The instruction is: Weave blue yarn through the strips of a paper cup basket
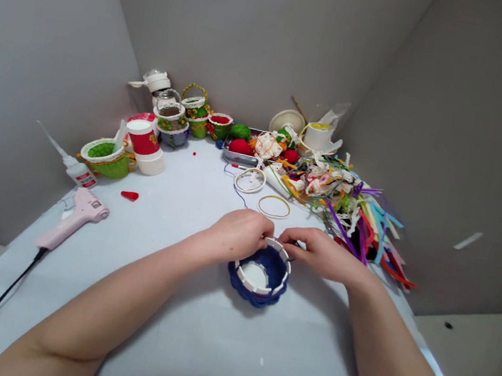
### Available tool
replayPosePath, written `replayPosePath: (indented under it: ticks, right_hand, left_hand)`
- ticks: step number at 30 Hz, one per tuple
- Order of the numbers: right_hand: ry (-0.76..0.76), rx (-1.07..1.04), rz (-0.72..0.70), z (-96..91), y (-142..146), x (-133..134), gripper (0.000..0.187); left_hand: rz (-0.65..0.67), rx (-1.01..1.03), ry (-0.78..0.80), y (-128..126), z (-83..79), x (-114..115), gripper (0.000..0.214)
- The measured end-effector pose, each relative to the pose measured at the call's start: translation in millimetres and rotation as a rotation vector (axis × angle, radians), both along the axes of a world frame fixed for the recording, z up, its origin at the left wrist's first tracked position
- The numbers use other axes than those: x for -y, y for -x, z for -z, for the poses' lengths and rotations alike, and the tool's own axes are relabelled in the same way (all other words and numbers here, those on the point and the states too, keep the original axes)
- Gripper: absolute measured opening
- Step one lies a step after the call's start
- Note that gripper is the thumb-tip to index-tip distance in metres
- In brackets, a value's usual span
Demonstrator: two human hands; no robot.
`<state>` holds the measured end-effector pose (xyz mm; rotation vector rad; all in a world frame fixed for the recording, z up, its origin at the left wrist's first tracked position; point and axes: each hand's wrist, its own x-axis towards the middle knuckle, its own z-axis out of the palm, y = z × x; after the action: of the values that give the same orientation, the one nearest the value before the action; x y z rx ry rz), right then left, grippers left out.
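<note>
A small basket [271, 266], a cut paper cup with upright white strips and dark blue yarn woven around it, stands on the table in front of me. My left hand [246, 233] is closed at its far left rim, fingertips pinching the edge. At the far right rim, my right hand [312, 248] pinches dark blue yarn; its fingertips are partly hidden. A thin strand of the blue yarn [241, 196] runs from the tray area toward my left hand. The basket's white bottom shows inside.
A pink glue gun [77, 218] with a black cord, a glue bottle [77, 170] and a red cap [130, 195] lie left. Finished baskets [107, 159] and stacked cups [146, 146] stand behind. A metal tray [241, 158] holds yarn balls; rings [274, 206] and colourful scraps [328, 181] lie right.
</note>
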<state>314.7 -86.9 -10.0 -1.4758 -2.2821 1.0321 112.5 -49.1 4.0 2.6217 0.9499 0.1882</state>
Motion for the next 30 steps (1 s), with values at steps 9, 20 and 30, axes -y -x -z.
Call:
replayPosePath:
  ticks: [9, 20, 30]
  right_hand:
    - [-0.072, -0.019, 0.014, 4.0, 10.4, 0.0, 0.023]
    - [-0.096, 0.002, 0.045, -9.0, 2.5, 6.6, 0.024]
    - [-0.284, 0.002, 0.135, -16.9, 22.5, 18.1, 0.020]
  left_hand:
    - [-0.034, 0.002, 0.035, 12.0, -4.9, 0.6, 0.021]
    - [-0.101, 0.134, 0.102, 2.3, 6.2, -0.1, 0.016]
    - [-0.055, 0.111, 0.055, 2.1, 8.7, -0.4, 0.021]
